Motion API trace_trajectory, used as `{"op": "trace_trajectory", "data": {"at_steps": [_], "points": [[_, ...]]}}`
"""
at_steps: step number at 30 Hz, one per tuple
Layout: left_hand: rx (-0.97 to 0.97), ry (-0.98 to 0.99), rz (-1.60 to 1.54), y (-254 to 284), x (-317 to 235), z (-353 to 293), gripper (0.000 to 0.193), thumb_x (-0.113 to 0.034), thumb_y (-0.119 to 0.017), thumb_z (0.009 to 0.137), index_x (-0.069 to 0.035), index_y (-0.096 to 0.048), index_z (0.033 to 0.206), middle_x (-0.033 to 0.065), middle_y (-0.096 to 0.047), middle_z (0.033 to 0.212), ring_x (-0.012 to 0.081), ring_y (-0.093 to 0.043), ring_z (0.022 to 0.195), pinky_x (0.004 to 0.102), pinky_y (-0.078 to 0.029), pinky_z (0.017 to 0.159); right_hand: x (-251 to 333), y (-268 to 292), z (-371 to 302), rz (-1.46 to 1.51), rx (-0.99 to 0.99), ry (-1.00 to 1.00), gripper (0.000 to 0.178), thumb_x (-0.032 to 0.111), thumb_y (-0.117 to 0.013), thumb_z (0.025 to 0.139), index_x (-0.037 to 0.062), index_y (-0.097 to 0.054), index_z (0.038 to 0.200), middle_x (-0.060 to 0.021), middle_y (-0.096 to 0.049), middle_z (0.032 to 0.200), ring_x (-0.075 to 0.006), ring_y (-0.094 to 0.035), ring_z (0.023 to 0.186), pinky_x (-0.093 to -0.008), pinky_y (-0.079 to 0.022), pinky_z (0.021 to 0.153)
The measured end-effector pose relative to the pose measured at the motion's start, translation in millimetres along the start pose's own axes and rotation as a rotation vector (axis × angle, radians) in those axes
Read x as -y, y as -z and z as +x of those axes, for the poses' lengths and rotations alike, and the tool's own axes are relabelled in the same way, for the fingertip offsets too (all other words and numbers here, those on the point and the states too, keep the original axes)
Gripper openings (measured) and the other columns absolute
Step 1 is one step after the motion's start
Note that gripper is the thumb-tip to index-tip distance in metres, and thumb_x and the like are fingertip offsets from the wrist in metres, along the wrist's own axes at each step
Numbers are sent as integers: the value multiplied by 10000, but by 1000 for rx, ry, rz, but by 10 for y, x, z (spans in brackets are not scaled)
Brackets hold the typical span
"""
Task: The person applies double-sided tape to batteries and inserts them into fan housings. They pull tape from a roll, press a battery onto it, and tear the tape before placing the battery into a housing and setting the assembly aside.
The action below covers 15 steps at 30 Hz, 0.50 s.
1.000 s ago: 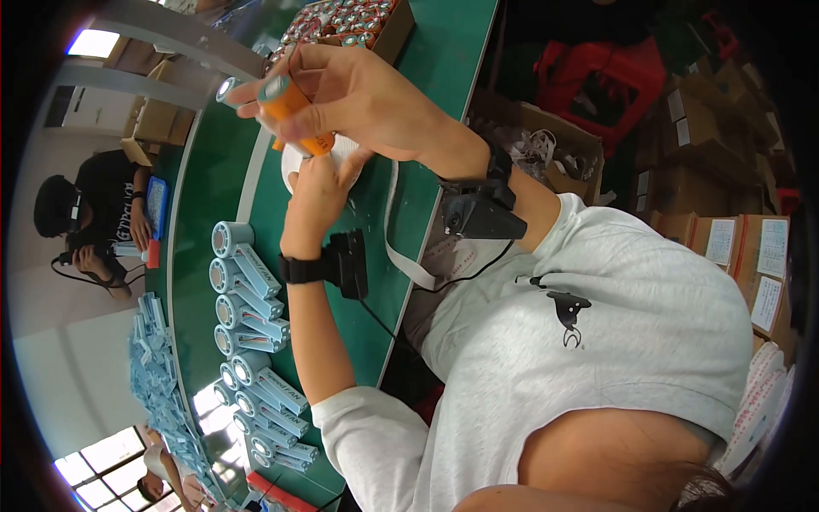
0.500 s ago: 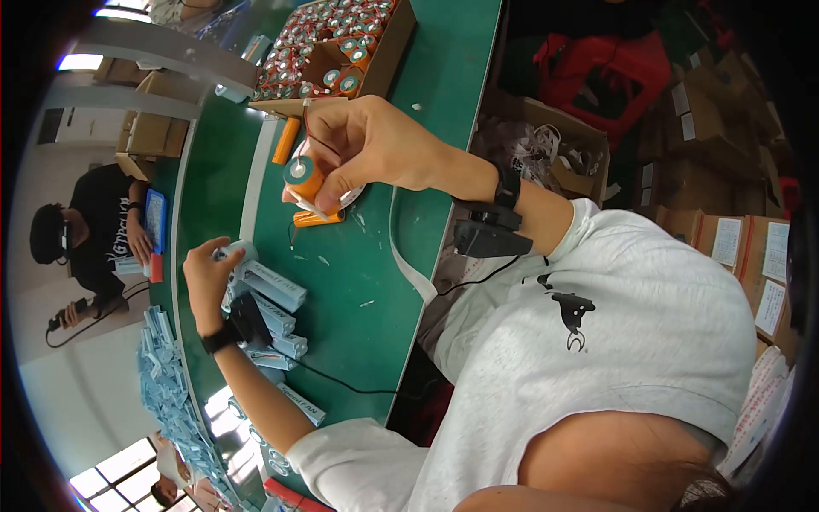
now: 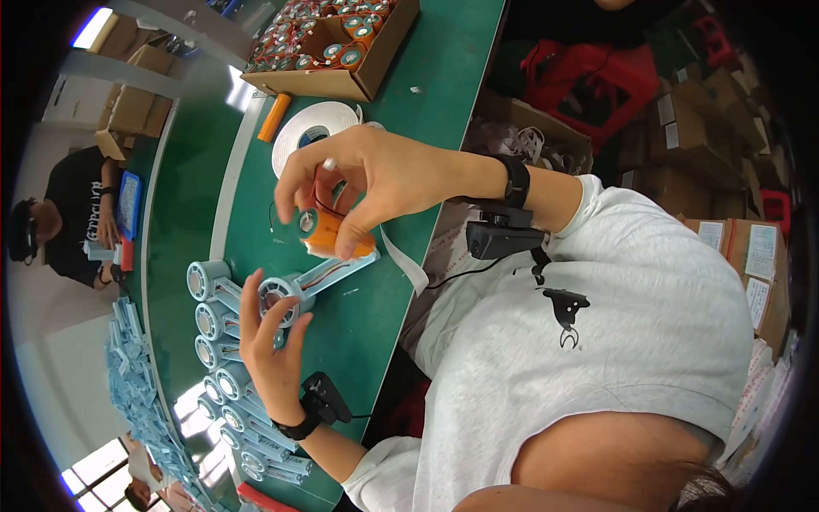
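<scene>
My right hand (image 3: 384, 175) is shut on an orange cylindrical cell (image 3: 334, 236), held end-on just above the green table (image 3: 426, 111). Under the cell lies a pale blue plastic holder (image 3: 328, 275) with a round end. My left hand (image 3: 271, 346) is beside that round end, its fingers spread and fingertips touching it, gripping nothing. Both wrists wear black bands with small black devices.
A cardboard box (image 3: 358, 84) of orange cells stands at the far end, with a white tape roll (image 3: 299, 132) and a loose orange cell (image 3: 275, 117) in front of it. Rows of blue holders (image 3: 213, 341) lie on the left. Another person (image 3: 60, 222) sits beyond the table.
My left hand came back from the rows of holders, and a blue holder now lies under the cell. My right hand lowered the orange cell toward it.
</scene>
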<state>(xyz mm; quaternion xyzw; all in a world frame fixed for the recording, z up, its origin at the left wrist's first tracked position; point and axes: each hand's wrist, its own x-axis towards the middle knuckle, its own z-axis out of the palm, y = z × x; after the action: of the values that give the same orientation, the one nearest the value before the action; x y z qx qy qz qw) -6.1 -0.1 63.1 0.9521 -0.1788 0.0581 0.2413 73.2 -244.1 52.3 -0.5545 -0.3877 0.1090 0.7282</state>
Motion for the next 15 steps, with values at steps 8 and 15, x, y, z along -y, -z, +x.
{"op": "trace_trajectory", "data": {"at_steps": [8,15], "points": [[14,-174,256,-286,16,32,193,-67,-651,697,-9,-582,867,134,-481,1161,339,-395,1138,436,-304,962,-55,-218,119,-328,60,99,251,3,-699,613,11,-576,832,-25,-551,804,-104,-511,691,-250,-452,627],[4,-214,67,-294,140,68,126,-38,-609,725,19,-547,817,122,-506,1112,346,-433,1093,435,-315,954,-266,-317,-43,-554,198,112,191,-28,-644,638,-1,-526,787,-73,-517,745,-183,-535,662,-303,-438,578]]}}
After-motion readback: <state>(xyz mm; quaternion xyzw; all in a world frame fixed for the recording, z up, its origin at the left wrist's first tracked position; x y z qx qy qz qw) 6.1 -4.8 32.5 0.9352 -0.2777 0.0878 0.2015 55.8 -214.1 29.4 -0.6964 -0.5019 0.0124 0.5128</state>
